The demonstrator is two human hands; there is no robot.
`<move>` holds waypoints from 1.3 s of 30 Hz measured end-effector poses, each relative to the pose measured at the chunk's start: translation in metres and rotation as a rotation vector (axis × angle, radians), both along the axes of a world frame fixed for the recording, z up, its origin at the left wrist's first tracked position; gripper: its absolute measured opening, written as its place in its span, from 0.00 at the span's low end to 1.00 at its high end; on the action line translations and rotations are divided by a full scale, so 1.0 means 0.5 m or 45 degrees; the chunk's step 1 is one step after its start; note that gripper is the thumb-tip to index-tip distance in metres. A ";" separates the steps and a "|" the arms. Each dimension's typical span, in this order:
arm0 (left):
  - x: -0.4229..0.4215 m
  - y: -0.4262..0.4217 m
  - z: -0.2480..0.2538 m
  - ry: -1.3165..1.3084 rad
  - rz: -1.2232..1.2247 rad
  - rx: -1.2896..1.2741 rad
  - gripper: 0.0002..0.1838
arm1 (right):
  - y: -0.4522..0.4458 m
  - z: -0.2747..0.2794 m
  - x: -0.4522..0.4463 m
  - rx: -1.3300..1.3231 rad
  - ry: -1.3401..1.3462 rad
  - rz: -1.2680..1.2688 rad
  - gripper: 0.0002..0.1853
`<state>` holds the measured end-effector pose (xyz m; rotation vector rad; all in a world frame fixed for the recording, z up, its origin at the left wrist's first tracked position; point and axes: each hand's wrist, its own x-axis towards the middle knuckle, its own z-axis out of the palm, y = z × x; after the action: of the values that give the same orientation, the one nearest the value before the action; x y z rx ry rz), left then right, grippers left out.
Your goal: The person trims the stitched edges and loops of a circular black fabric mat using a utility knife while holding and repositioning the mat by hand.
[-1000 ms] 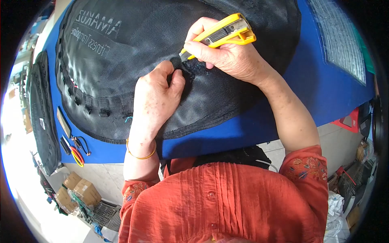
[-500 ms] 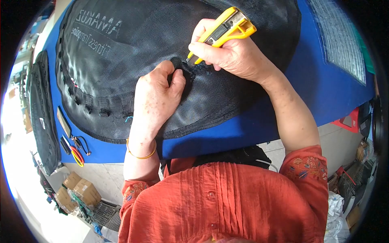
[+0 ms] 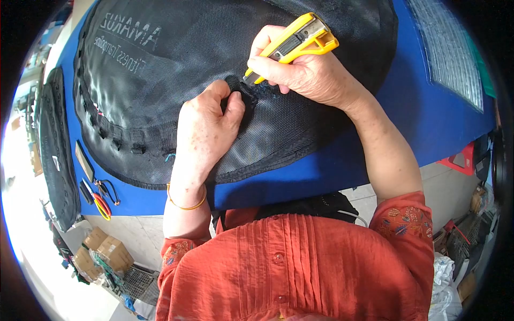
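A black mesh trampoline mat [image 3: 160, 91] with white "Fitness Trampoline" lettering lies spread out under both hands. My left hand [image 3: 208, 125] is closed, pinching a bunched bit of the mat's dark fabric between thumb and fingers. In my right hand [image 3: 308, 75] is a yellow utility knife [image 3: 295, 45], gripped like a pen with its tip pointing down and left. The knife tip is at the bunched fabric, just right of my left fingertips. Black on black hides the blade's exact contact.
The mat rests on a blue table [image 3: 417, 128]. Red-and-yellow-handled scissors [image 3: 101, 206] and small tools lie at its left edge, beside a long black padded strip [image 3: 58, 155]. A clear ribbed sheet [image 3: 450, 53] is at the right. Cardboard boxes [image 3: 113, 254] stand below left.
The knife tip has shifted slightly left and up, closer to my left fingertips. My left hand keeps its pinch in nearly the same spot.
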<state>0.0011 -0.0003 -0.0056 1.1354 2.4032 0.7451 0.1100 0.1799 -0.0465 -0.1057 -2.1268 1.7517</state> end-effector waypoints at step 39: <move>-0.004 -0.008 -0.006 -0.012 0.029 0.016 0.13 | 0.033 0.009 0.006 -0.285 -0.160 -0.351 0.10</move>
<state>-0.0008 -0.0042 -0.0088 1.1087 2.4108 0.7722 0.1128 0.1966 -0.0420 -0.5553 -1.8825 1.8473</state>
